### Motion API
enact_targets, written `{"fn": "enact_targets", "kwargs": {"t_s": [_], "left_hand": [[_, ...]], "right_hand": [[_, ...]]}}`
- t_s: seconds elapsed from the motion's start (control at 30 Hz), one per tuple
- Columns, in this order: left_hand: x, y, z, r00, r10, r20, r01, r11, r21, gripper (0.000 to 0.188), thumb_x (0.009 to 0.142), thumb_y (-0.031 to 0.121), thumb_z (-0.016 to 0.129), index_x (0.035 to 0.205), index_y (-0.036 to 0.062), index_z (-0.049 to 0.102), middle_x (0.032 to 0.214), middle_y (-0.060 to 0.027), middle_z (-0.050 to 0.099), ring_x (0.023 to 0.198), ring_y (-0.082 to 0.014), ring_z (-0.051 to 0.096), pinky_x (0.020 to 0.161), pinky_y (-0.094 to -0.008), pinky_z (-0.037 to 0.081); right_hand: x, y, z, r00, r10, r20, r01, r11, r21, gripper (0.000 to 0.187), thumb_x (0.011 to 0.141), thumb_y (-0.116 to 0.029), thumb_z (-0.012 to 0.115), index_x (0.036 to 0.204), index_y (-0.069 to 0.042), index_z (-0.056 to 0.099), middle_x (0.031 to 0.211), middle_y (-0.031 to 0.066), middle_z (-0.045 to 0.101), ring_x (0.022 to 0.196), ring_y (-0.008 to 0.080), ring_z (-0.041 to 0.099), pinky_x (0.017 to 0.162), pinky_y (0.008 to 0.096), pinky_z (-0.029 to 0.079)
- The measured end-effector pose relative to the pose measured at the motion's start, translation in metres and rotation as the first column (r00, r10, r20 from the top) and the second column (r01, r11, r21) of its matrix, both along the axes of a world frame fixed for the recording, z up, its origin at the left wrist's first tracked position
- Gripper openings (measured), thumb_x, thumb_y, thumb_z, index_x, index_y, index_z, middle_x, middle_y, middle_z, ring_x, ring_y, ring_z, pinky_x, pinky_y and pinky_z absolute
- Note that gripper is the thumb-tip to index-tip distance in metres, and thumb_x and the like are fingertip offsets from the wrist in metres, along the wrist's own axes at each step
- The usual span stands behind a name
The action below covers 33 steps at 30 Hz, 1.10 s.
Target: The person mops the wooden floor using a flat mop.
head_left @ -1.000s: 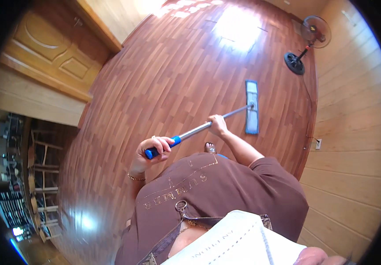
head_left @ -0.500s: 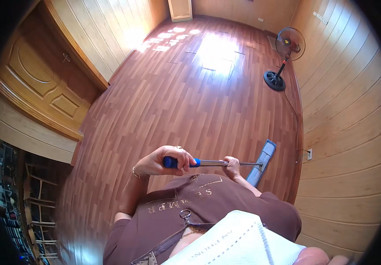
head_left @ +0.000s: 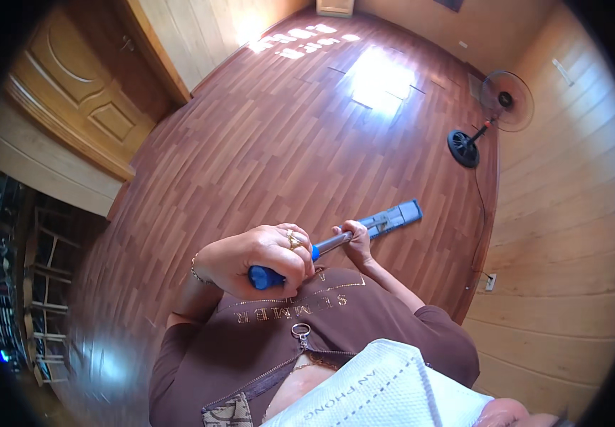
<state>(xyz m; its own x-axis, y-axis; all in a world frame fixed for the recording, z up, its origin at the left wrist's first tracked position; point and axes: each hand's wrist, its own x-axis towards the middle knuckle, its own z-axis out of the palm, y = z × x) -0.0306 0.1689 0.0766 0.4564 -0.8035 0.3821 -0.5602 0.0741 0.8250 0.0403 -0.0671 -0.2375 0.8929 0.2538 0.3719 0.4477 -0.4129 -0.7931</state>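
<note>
I hold a flat mop by its pole (head_left: 333, 243), which slants across in front of my chest. My left hand (head_left: 268, 257), with a ring and a bracelet, is wrapped round the blue grip (head_left: 263, 277) at the pole's upper end. Lower down, my right hand (head_left: 354, 243) closes round the metal part of the pole. Beyond it the blue-grey mop head (head_left: 391, 218) lies on the reddish-brown plank floor (head_left: 272, 156). My right hand partly hides where the pole meets the head.
A standing fan (head_left: 464, 148) is by the right wall, its cord running to a wall socket (head_left: 491, 282). At left are a wooden door (head_left: 83, 78) and a rack (head_left: 51, 299). A small cabinet (head_left: 335, 7) stands at the far wall. Sunlight glares on the floor.
The mop head has swung from my right to farther ahead and turned on the floor. My left hand has come nearer and the pole now slants more. The view has shifted and tilted.
</note>
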Motion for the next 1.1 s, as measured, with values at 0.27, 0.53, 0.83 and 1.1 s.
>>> {"fn": "enact_targets", "kwargs": {"t_s": [0.27,0.53,0.83,1.1], "left_hand": [[0.025,0.035,-0.003,0.985,0.058,0.163,-0.074,0.992,0.097,0.013,0.068,0.008,0.068,0.075,0.0116,0.058,0.077,-0.0008,0.057,0.077,-0.0238,0.057,0.082,-0.0408,0.042],[0.089,0.078,0.000,0.957,-0.188,0.222,0.141,0.968,0.209,0.024,0.062,0.011,0.070,0.081,0.0099,0.056,0.079,-0.0051,0.059,0.088,-0.0268,0.058,0.084,-0.0417,0.040],[0.152,0.119,-0.007,0.949,-0.274,0.158,0.203,0.911,0.360,0.023,0.062,0.007,0.069,0.082,0.0062,0.059,0.083,-0.0075,0.063,0.095,-0.0275,0.061,0.087,-0.0433,0.041],[0.219,0.178,-0.036,0.985,0.171,-0.001,-0.170,0.979,0.113,0.014,0.071,0.004,0.066,0.082,0.0107,0.060,0.074,-0.0024,0.060,0.075,-0.0246,0.057,0.086,-0.0394,0.041]], "right_hand": [[0.059,0.077,0.021,0.989,0.106,-0.101,-0.122,0.979,-0.163,0.026,0.069,-0.028,0.079,0.071,-0.007,0.064,0.075,0.0100,0.061,0.081,0.0325,0.059,0.072,0.0429,0.047],[0.098,0.153,0.059,0.945,0.287,-0.157,-0.285,0.958,0.036,0.024,0.074,-0.023,0.079,0.080,-0.006,0.063,0.075,0.0097,0.057,0.075,0.0277,0.055,0.067,0.0374,0.045],[0.170,0.223,0.025,0.972,0.233,-0.003,-0.228,0.953,0.197,0.022,0.076,-0.006,0.072,0.068,-0.004,0.052,0.066,0.0099,0.050,0.068,0.0273,0.049,0.064,0.0369,0.041],[0.290,0.276,0.000,0.933,0.361,0.006,-0.358,0.924,0.134,0.028,0.071,-0.007,0.075,0.065,-0.005,0.047,0.064,0.0105,0.049,0.068,0.0290,0.050,0.063,0.0372,0.040]]}}
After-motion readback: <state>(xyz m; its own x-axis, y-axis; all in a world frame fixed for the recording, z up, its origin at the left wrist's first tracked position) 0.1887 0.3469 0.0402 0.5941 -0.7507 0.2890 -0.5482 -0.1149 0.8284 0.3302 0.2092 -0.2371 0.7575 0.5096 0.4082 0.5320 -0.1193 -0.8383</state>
